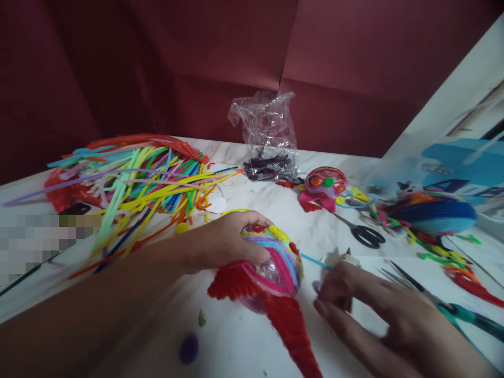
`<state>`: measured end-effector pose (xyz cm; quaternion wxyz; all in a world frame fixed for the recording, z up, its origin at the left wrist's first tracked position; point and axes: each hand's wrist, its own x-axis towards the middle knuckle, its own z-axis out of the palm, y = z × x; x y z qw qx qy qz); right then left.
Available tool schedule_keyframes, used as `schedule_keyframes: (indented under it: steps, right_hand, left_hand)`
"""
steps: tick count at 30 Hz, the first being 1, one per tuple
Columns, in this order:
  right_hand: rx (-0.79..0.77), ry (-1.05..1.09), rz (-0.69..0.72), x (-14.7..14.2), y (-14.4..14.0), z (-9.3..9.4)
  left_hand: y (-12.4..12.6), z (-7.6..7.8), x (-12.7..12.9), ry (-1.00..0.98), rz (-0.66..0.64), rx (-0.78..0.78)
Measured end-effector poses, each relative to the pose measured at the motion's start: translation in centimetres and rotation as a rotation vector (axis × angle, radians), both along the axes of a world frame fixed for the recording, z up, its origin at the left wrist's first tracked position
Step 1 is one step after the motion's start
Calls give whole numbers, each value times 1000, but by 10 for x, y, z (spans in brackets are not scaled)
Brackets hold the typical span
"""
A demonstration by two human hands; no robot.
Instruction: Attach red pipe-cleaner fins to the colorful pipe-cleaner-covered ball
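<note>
- Right hand [378, 310] nearest the lens, at the near right edge of the white marble-patterned table [236, 346]; fingers curled loosely around a small pale object [342, 258] and the end of a thin light-blue pipe cleaner [315, 261]; motion blur, so the firmness of the pinch cannot be told.
- Left hand [232, 241] lies over the top of a ball wrapped in multicoloured fuzzy pipe cleaners [275, 262], fingers closed down over its crown and left side; ball sits near the middle of the near edge, resting on the table.
- Two red fuzzy fin-like pieces [283, 310] spread from beneath the ball towards the near edge.
- Handling, judged: light; the wire-cored fuzz is soft and gives good grip; a clear glossy core shows between wraps, probably thin plastic, so squeeze gently; best held across the wrapped crown, not by the red pieces, which would bend.
- Loose heap of coloured pipe cleaners [137, 178] at the far left; crumpled clear plastic bag [268, 131] at the far edge; second decorated ball [325, 184] and black-handled scissors [360, 231] to the right.
</note>
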<state>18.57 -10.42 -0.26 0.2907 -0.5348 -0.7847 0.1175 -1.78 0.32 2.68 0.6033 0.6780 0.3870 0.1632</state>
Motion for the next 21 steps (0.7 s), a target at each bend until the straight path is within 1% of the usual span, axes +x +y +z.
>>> schedule_keyframes:
  steps: [2, 3, 5, 7, 13, 19, 21]
  right_hand:
    - [-234, 91, -12, -11, 8, 4]
    - [-323, 129, -29, -15, 12, 4]
    - [-415, 181, -70, -19, 17, 4]
    - [-427, 201, -100, -22, 19, 2]
    - [-365, 262, -123, -23, 20, -6]
    - [-435, 264, -114, -25, 23, -2]
    - [-428, 253, -116, -25, 22, -2]
  left_hand:
    - [0, -1, 0, 20, 1, 13]
    - [0, -1, 0, 26, 2, 16]
    - [0, -1, 0, 25, 4, 31]
    - [0, -1, -1, 18, -1, 50]
    - [-1, -2, 0, 5, 4, 32]
    - [-1, -3, 0, 5, 19, 51]
    - [-1, -3, 1, 18, 33, 65]
